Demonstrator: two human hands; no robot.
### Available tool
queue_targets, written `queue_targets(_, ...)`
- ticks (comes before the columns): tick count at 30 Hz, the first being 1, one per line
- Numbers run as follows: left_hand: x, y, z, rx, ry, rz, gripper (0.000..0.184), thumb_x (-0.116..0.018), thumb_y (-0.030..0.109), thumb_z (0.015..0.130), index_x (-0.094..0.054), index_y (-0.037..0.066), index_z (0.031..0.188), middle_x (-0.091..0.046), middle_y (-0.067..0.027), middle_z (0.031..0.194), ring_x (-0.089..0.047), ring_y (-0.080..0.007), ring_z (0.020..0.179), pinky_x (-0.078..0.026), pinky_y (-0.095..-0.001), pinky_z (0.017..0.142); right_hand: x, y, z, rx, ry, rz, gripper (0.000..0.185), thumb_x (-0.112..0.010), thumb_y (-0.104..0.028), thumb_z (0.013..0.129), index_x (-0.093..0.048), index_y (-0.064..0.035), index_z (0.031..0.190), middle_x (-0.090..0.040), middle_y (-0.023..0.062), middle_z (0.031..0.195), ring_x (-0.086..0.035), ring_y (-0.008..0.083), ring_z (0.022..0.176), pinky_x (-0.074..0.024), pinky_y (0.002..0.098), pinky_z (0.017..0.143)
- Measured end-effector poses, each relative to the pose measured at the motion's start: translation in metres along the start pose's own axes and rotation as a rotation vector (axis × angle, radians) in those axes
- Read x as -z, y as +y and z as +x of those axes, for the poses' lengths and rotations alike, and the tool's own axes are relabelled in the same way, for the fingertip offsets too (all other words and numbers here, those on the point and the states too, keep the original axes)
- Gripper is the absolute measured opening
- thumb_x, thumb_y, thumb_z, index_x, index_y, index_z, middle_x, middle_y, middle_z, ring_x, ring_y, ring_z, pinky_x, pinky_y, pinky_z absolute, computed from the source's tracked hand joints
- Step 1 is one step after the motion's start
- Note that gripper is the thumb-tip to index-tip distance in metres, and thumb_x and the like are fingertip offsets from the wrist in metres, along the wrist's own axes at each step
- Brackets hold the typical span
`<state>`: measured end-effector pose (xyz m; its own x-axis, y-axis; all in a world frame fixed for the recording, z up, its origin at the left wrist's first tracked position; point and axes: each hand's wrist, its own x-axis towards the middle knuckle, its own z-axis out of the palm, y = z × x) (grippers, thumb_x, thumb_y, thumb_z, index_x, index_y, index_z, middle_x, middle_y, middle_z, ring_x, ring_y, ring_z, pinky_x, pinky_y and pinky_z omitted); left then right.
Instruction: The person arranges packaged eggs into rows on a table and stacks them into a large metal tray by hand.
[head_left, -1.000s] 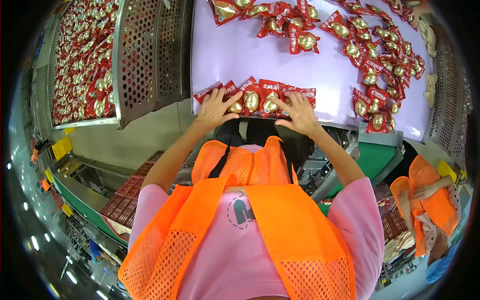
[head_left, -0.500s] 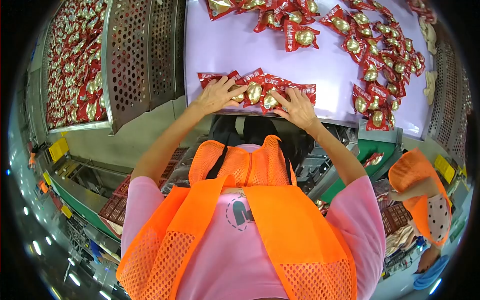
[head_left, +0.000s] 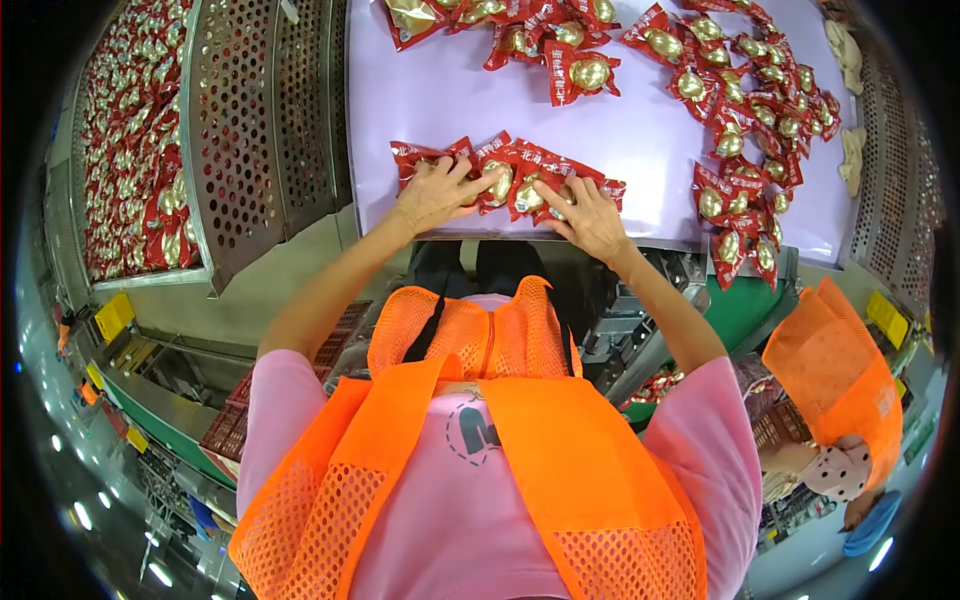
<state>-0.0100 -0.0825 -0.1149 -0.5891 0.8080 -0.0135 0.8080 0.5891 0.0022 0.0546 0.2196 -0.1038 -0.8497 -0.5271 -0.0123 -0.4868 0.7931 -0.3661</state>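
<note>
Along the near edge of the pale purple table [head_left: 430,110] lies a row of red wrapped packets with gold egg-shaped middles, such as this egg packet [head_left: 527,193]. My left hand [head_left: 438,192] covers the left end, its fingers curled over an egg packet and the index finger reaching onto its neighbour. Over the right end, my right hand [head_left: 592,217] has bent fingers gripping an egg packet, with finger and thumb near the middle ones. My palms and fingers partly hide the packets beneath.
More egg packets [head_left: 590,75] lie at the back, and a large cluster [head_left: 730,140] spreads down the right side to the front edge. A perforated metal bin wall [head_left: 235,130] borders a heap of packets at left. At right is a person in an orange vest [head_left: 835,370].
Both hands stay on the row, with slight finger shifts. At the right, the cluster's nearest packets have moved forward over the table edge above the green belt. The person at right has moved.
</note>
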Motion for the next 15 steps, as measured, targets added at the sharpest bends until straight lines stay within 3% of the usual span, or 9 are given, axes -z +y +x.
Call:
queue_targets(9, 0.001, -0.01, 0.014, -0.055, -0.107, -0.129, 0.085, -0.072, 0.044, 0.08, -0.03, 0.036, 0.153, -0.056, -0.0058, 0.102, -0.063, -0.0246, 0.088, -0.056, -0.0402, 0.069, 0.003, -0.017, 0.014, -0.146, -0.044, 0.027, 0.083, -0.081, -0.027, 0.073, -0.044, -0.0264, 0.148, -0.05, 0.0142, 0.126, -0.052, 0.0314, 0.11, -0.0533, 0.0468, 0.077)
queue_targets(12, -0.001, -0.01, 0.025, -0.075, -0.086, -0.347, 0.083, -0.072, 0.046, 0.078, -0.033, 0.041, 0.151, -0.059, -0.0095, 0.108, -0.066, -0.0279, 0.086, -0.059, -0.0408, 0.062, -0.005, -0.013, 0.022, -0.129, 0.018, 0.08, 0.073, -0.08, -0.025, 0.074, -0.05, -0.0227, 0.14, -0.054, 0.0143, 0.114, -0.055, 0.0341, 0.103, -0.0524, 0.0448, 0.08)
queue_targets(13, 0.004, -0.011, 0.029, -0.041, -0.21, -0.505, 0.078, -0.071, 0.044, 0.081, -0.034, 0.041, 0.15, -0.06, -0.0133, 0.112, -0.067, -0.0313, 0.089, -0.059, -0.0425, 0.064, -0.001, -0.014, 0.027, -0.118, 0.029, 0.069, 0.067, -0.078, -0.022, 0.075, -0.053, -0.0209, 0.137, -0.054, 0.0144, 0.108, -0.056, 0.0346, 0.1, -0.0517, 0.0453, 0.08)
queue_targets(14, 0.008, -0.011, 0.03, -0.021, -0.279, -0.535, 0.073, -0.068, 0.039, 0.084, -0.036, 0.039, 0.149, -0.06, -0.0166, 0.112, -0.068, -0.0334, 0.089, -0.058, -0.0436, 0.064, -0.001, -0.014, 0.027, -0.107, 0.035, 0.082, 0.068, -0.078, -0.02, 0.075, -0.052, -0.021, 0.138, -0.054, 0.0148, 0.111, -0.056, 0.0357, 0.104, -0.0514, 0.0474, 0.082)
queue_targets(15, -0.001, -0.011, 0.03, -0.069, -0.19, -0.508, 0.071, -0.067, 0.036, 0.084, -0.037, 0.039, 0.148, -0.06, -0.0173, 0.113, -0.068, -0.0334, 0.086, -0.059, -0.0441, 0.063, -0.004, -0.01, 0.026, -0.064, 0.061, 0.078, 0.071, -0.078, -0.02, 0.074, -0.051, -0.0223, 0.14, -0.054, 0.0162, 0.118, -0.055, 0.0373, 0.11, -0.0513, 0.049, 0.084)
